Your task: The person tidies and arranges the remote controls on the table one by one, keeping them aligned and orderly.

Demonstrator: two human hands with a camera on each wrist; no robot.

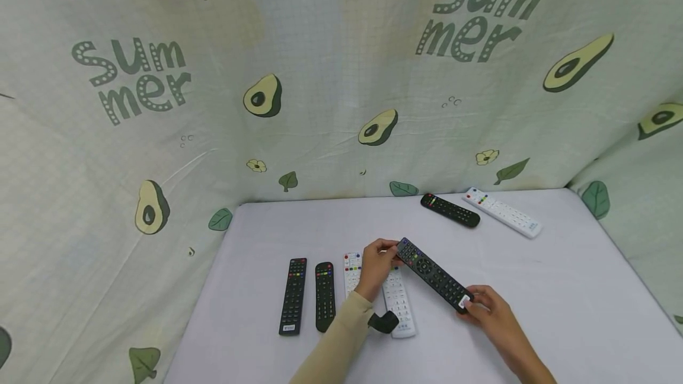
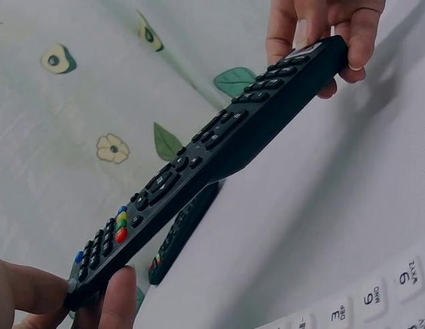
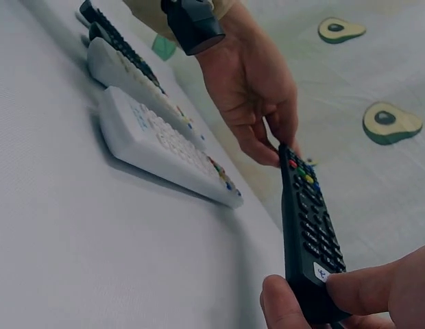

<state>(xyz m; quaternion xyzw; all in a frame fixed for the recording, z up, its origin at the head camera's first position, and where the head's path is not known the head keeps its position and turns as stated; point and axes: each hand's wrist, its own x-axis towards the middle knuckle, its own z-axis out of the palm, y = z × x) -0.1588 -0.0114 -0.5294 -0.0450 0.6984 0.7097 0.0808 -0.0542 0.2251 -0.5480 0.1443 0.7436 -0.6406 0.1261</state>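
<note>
We've got the remote (image 1: 434, 275) up off the surface (image 1: 576, 313), just right of the row (image 1: 293, 296), w/ both hands on it: left hand (image 1: 376, 266) pinches the end by the coloured keys (image 2: 121, 226), right hand (image 1: 493, 313) the label (image 1: 465, 301) end. Fingers on both are closed to abt the remote's thickness, nothing else held. Step in hand is prob. carrying or turning it to join the row (our guess; the back pair (image 1: 450, 210) may be next in line). Next move prob. calls for swinging it to match the row, lowering it flat, then letting go. Its long axis runs diag. in the head view: coloured-key end points far left, label end near right, keys up, whereas the row's remotes lie closer to fore-and-aft.
</note>
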